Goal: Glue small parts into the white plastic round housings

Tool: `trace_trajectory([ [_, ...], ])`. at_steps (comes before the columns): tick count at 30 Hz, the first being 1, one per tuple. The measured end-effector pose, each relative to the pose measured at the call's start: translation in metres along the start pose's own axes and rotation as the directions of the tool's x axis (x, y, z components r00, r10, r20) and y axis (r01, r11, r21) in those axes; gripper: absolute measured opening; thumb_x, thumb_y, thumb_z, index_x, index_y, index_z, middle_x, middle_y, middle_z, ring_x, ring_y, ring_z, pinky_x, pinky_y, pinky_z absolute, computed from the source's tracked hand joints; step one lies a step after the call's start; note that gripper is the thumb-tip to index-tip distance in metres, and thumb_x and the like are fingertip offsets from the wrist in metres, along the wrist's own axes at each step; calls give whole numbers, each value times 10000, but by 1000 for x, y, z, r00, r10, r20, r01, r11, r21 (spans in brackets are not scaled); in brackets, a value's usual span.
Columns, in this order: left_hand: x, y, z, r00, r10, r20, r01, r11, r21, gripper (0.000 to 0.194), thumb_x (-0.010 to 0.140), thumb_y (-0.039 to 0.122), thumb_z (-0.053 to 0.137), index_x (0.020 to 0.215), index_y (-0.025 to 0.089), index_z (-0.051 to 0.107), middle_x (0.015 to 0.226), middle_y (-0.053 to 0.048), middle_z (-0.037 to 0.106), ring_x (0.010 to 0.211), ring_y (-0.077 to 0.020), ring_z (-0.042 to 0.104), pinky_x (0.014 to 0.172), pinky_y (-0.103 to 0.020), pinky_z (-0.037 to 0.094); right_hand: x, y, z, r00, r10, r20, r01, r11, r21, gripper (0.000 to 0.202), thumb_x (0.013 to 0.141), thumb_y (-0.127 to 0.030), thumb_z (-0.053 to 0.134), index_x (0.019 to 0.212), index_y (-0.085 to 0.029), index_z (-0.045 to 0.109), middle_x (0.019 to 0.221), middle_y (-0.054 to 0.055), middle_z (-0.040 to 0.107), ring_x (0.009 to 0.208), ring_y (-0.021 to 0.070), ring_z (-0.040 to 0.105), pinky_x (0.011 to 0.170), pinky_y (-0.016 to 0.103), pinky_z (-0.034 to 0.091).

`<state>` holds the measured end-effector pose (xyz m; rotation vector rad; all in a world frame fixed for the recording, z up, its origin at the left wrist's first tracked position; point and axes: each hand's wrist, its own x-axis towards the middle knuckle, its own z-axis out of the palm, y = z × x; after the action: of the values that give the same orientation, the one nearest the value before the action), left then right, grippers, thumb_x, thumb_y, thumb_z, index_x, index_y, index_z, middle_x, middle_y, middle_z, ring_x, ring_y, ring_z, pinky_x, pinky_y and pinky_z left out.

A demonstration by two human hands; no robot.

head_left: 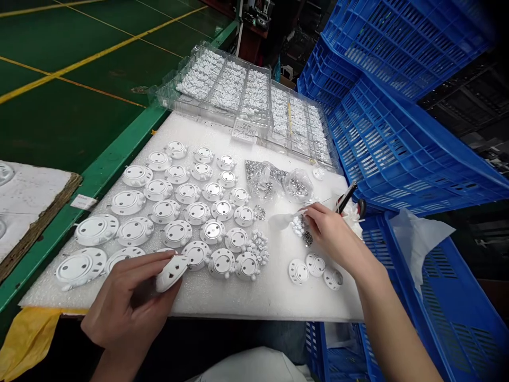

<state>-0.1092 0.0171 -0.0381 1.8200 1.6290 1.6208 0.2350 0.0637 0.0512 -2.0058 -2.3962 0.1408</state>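
Note:
My left hand (129,302) grips a round white plastic housing (172,273) by its edge, tilted so dark slots show in its face. At the right, my right hand (328,231) is closed in a pinch on a blurred translucent white piece (281,220), whose exact kind I cannot make out. Below its fingers lie a small heap of white parts (297,225) and some dark metal bits (307,239). Rows of similar white round housings (198,213) cover the left of the foam-topped table, many with two dark dots. Small white knob-like parts (258,245) are clustered beside them.
Clear plastic bags of small metal parts (298,184) lie mid-table. Compartmented clear trays (254,106) of white pieces stand behind, with a paper label (244,130). Three white discs (316,264) rest near the front right. Stacked blue crates (397,138) border the right side.

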Motion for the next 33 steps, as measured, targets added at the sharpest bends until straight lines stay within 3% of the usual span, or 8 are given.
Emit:
trace_trajectory([
  [3, 2, 3, 0, 989, 147, -7, -147, 989, 2, 149, 777, 202, 836, 876, 242, 733, 859, 8, 804, 735, -190, 759, 627, -308, 596, -2, -2, -3, 1000, -10, -23, 10, 1000, 3, 286, 1007, -170, 404, 1085, -162, 680, 1064, 107, 688, 850, 236, 691, 755, 365, 528],
  [8, 4, 8, 2, 977, 210, -39, -210, 978, 7, 232, 769, 118, 841, 938, 224, 723, 882, -7, 794, 763, -193, 750, 643, -313, 589, -37, -11, -34, 918, -18, -395, 58, 994, 90, 247, 1016, -225, 482, 1167, -210, 677, 1169, 77, 700, 1058, 215, 693, 905, 334, 546],
  [12, 6, 10, 2, 977, 206, -47, -206, 979, 6, 201, 799, 118, 821, 934, 219, 712, 864, -28, 787, 759, -207, 744, 640, -326, 575, -87, -19, -28, 726, 90, -682, 47, 983, 180, 211, 938, -129, 610, 1049, -248, 744, 941, 21, 736, 837, 167, 710, 790, 310, 552],
  [15, 6, 11, 2, 964, 255, -70, -252, 966, 49, 248, 785, 82, 829, 964, 203, 708, 873, -48, 786, 760, -218, 739, 638, -332, 572, -125, -17, 9, 508, 271, -818, 32, 943, 332, 231, 873, -85, 677, 1033, -222, 771, 704, -20, 667, 532, 99, 613, 515, 248, 458],
  [18, 8, 10, 3, 940, 326, -101, -318, 944, 85, 270, 754, 49, 838, 948, 181, 705, 840, -58, 781, 728, -219, 736, 610, -322, 559, -149, -11, 56, 423, 388, -819, -109, 919, 380, 123, 892, -127, 660, 927, -178, 767, 640, -17, 645, 455, 87, 570, 457, 233, 434],
  [21, 9, 8, 6, 919, 359, -161, -348, 933, 94, 281, 720, 26, 841, 923, 166, 705, 798, -57, 773, 708, -216, 735, 592, -305, 548, -156, -6, 88, 435, 343, -833, -138, 939, 314, 147, 919, -142, 605, 831, -164, 720, 603, -10, 639, 446, 91, 560, 457, 218, 435],
  [25, 10, 5, 9, 917, 324, -233, -313, 946, 83, 249, 703, 50, 833, 858, 183, 690, 770, -31, 759, 696, -211, 731, 583, -298, 544, -149, -4, 102, 472, 269, -840, -176, 962, 209, 187, 903, -147, 559, 771, -183, 687, 570, -14, 654, 421, 101, 548, 459, 222, 416],
  [33, 10, 12, 12, 935, 259, -243, -231, 963, 136, 128, 810, 174, 745, 842, 195, 622, 812, -46, 730, 762, -218, 719, 614, -330, 564, -147, -3, 109, 400, 264, -878, -135, 964, 228, 208, 883, -178, 538, 729, -198, 677, 537, -24, 642, 391, 98, 504, 459, 236, 388],
])
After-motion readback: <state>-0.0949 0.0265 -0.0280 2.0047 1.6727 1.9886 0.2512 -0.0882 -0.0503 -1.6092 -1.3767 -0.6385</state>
